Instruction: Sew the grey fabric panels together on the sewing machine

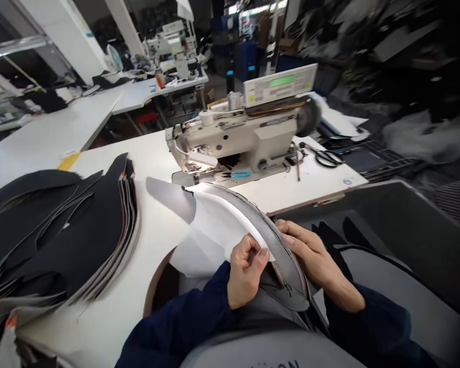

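Observation:
A curved grey mesh fabric piece [270, 230] with stitched edges runs from the sewing machine [233, 135] toward my body. Along its inner side lies a white sheet [210, 220], its upper end near the needle area. My left hand [248, 271] pinches the sheet's edge where it meets the mesh, thumb on top. My right hand [310, 250] grips the outer edge of the mesh piece, the thumb lying along it and the other fingers partly hidden. Blue thread snips [236, 174] rest on the machine bed, close to the far end of the fabric.
Stacked dark fabric panels [95, 225] cover the left of the white table [157, 151]. Black scissors [327, 157] and a thin reddish stick lie right of the machine. A grey bin [402, 214] with cut pieces stands at my right. Another sewing machine [176, 48] stands farther back.

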### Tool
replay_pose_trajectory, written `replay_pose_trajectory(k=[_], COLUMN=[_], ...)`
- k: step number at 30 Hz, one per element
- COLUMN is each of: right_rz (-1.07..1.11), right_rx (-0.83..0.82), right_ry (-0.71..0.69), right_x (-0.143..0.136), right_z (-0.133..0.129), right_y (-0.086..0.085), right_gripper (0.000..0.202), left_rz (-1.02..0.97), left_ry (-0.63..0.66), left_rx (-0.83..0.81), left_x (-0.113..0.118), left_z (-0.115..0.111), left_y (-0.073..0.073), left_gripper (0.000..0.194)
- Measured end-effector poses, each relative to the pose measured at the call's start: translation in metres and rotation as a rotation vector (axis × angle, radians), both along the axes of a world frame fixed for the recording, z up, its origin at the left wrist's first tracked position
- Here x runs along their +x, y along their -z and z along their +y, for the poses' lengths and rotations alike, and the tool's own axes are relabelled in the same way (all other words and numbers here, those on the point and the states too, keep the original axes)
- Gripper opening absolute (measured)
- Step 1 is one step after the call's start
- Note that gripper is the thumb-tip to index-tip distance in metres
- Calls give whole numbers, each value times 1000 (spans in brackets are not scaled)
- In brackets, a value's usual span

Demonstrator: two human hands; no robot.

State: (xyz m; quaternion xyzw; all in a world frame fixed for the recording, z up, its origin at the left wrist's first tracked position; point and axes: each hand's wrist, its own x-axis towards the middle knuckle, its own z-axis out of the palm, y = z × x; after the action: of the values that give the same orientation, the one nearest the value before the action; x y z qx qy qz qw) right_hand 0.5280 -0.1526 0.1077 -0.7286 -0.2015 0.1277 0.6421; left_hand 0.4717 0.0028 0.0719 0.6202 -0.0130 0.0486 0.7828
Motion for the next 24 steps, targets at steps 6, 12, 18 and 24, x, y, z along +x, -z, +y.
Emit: replay_pose_trajectory(k=[6,12,18,24], right_rz=[36,16,-520,-883], right_rx=[61,93,-346,-718], right_ry=[236,303,593,440], right_x=[-54,-84,-99,-108], right_z=[-67,-119,-164,-179], right_y=[-1,1,-2,-5], right_gripper=[35,36,29,27], left_rz=[3,8,60,49], left_ry=[202,296,320,285], left_rx=[-125,-129,-119,-102], left_x=[-27,-42,-37,-29], left_z=[-68,-116,-160,-176], left_y=[-1,-1,11,24], left_gripper=[30,31,31,33])
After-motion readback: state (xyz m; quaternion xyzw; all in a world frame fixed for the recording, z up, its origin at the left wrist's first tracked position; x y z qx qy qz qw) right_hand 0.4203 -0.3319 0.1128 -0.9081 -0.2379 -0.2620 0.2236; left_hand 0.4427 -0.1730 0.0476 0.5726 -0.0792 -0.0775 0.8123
